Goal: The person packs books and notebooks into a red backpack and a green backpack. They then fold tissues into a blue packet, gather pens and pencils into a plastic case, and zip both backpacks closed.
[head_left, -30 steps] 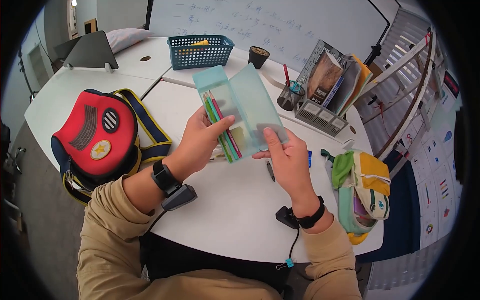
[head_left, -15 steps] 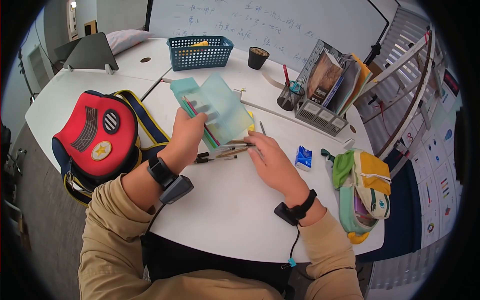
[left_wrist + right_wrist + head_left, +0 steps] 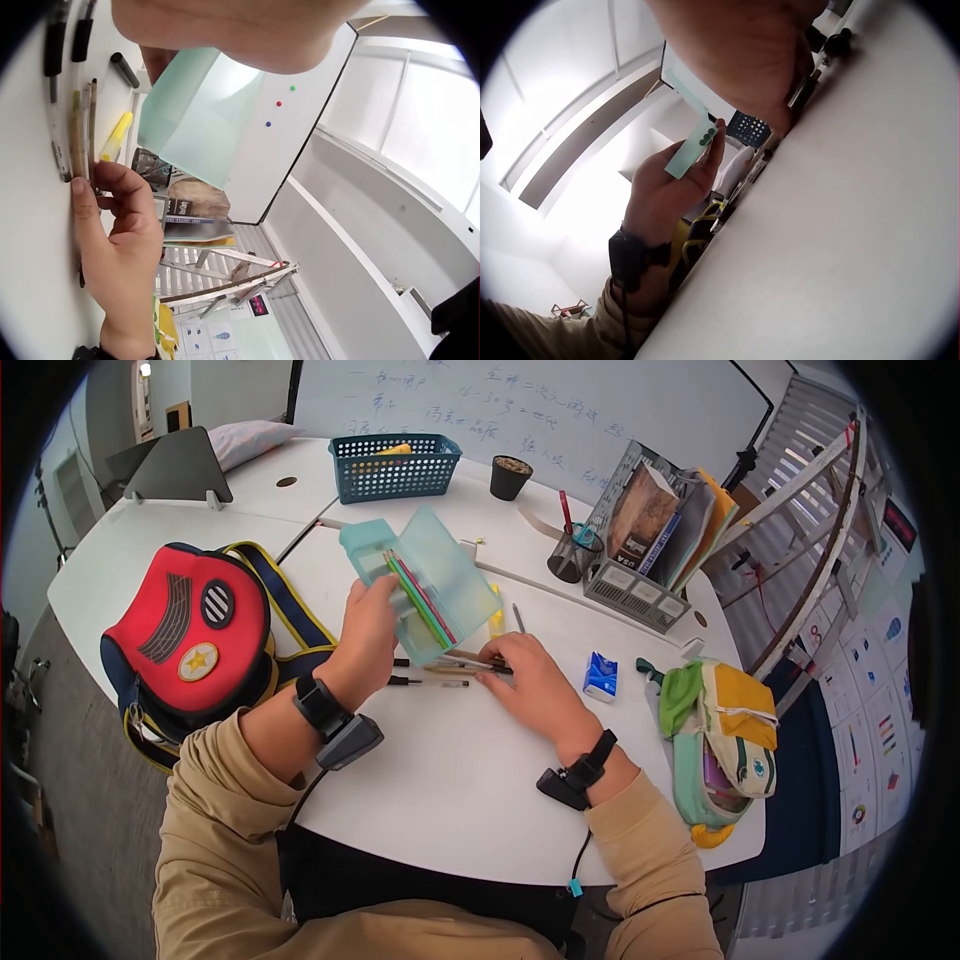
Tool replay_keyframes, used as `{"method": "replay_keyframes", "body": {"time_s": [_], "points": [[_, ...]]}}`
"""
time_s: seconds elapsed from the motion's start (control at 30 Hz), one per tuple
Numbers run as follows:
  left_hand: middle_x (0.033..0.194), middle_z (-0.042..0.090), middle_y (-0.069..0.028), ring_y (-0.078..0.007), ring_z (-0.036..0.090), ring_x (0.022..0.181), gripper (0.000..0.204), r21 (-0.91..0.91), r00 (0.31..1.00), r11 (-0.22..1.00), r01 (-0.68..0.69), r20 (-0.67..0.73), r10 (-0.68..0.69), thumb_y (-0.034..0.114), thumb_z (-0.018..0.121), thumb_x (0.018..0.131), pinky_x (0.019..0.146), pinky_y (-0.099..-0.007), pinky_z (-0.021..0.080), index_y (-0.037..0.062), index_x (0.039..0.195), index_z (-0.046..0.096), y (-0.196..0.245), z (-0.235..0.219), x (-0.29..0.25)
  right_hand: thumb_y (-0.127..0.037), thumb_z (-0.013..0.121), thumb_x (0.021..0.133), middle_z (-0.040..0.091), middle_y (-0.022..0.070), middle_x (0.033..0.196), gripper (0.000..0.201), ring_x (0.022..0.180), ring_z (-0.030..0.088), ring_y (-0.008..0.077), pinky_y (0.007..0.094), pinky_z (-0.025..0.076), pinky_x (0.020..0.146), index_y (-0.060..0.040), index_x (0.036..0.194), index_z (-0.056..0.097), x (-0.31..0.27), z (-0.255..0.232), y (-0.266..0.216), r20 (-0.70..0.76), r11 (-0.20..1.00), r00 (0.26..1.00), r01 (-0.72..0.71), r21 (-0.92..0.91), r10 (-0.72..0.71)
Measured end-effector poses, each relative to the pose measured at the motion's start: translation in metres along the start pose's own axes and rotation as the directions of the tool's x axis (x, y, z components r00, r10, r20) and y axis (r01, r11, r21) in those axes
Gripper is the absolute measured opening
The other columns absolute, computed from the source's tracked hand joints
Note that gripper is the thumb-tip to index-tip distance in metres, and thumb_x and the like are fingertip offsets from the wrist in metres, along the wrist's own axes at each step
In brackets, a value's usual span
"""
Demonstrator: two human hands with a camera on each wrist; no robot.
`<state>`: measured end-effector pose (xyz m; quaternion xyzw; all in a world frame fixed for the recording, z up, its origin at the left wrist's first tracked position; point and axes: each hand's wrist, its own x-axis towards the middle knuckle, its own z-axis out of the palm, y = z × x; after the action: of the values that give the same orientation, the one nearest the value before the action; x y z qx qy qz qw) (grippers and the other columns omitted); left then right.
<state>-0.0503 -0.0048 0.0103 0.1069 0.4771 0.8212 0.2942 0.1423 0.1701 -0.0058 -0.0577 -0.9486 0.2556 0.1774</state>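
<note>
In the head view the left hand (image 3: 368,628) grips an opened translucent teal pencil case (image 3: 425,645), its lid tilted to the right. Green and pink pencils (image 3: 428,603) lie inside the case. On the table below it, the right hand (image 3: 535,685) has its thumb and fingers around some pens and pencils (image 3: 468,663); the left wrist view shows its fingertips pinching the ends of slim brown pencils (image 3: 92,124). Another pen (image 3: 440,683) lies just left of that hand. A yellow highlighter (image 3: 496,610) and a grey pen (image 3: 518,617) lie beyond it.
A red backpack (image 3: 205,635) stands at left, a small green and yellow bag (image 3: 725,730) at right. Behind are a teal basket (image 3: 395,472), a plant pot (image 3: 510,478), a pen cup (image 3: 573,555) and a file rack (image 3: 635,595). A blue packet (image 3: 601,677) sits right of the right hand.
The pencil case moved left and lower, held by the left hand alone. The right hand let go of the lid, came down to the table and took hold of pens and pencils there.
</note>
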Motion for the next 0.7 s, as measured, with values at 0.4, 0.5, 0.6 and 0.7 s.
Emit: {"method": "replay_keyframes", "body": {"time_s": [0.4,0.5,0.6,0.7], "points": [[0.155,0.061,-0.0152,-0.0315,0.063,0.145,0.050,-0.013,0.999,0.999,0.043,-0.028,-0.043,0.034,0.050,0.121,0.119,-0.0549,0.055,0.0055,0.162,0.048,0.0004,0.0014,-0.0016,-0.002,0.085,0.098,0.077,0.0145,0.116,0.018,0.108,0.076,0.0323,0.0406,0.063,0.094,-0.0007,0.115,0.080,-0.0042,-0.0028,-0.0019,-0.045,0.993,0.998,0.041,0.108,-0.036],[0.157,0.062,-0.0148,-0.0308,0.063,0.146,0.052,-0.009,0.997,0.998,0.060,-0.056,-0.061,0.038,0.049,0.121,0.123,-0.0536,0.052,0.0062,0.163,0.049,0.0020,0.0049,-0.0051,-0.003,0.085,0.097,0.079,0.0141,0.112,0.016,0.103,0.076,0.0319,0.0402,0.063,0.093,-0.0014,0.112,0.081,-0.0037,-0.0040,0.0011,-0.059,0.991,0.989,0.134,-0.002,-0.134],[0.160,0.061,-0.0145,-0.0297,0.062,0.147,0.056,-0.043,0.995,0.995,0.088,-0.053,-0.090,0.043,0.047,0.122,0.126,-0.0523,0.048,0.0068,0.164,0.050,-0.0017,0.0006,0.0013,-0.003,0.085,0.097,0.079,0.0147,0.110,0.016,0.102,0.076,0.0318,0.0417,0.063,0.092,-0.0020,0.113,0.081,-0.0035,-0.0053,-0.0019,-0.045,0.989,0.988,0.149,-0.024,-0.150],[0.162,0.061,-0.0139,-0.0290,0.061,0.148,0.060,-0.108,0.996,0.991,0.085,-0.031,-0.089,0.048,0.046,0.122,0.128,-0.0513,0.045,0.0075,0.165,0.051,-0.0004,0.0029,-0.0029,-0.004,0.084,0.097,0.078,0.0157,0.108,0.017,0.100,0.076,0.0313,0.0425,0.063,0.090,-0.0025,0.114,0.081,-0.0058,-0.0037,-0.0052,-0.021,0.996,0.996,0.087,-0.007,-0.087]]}}
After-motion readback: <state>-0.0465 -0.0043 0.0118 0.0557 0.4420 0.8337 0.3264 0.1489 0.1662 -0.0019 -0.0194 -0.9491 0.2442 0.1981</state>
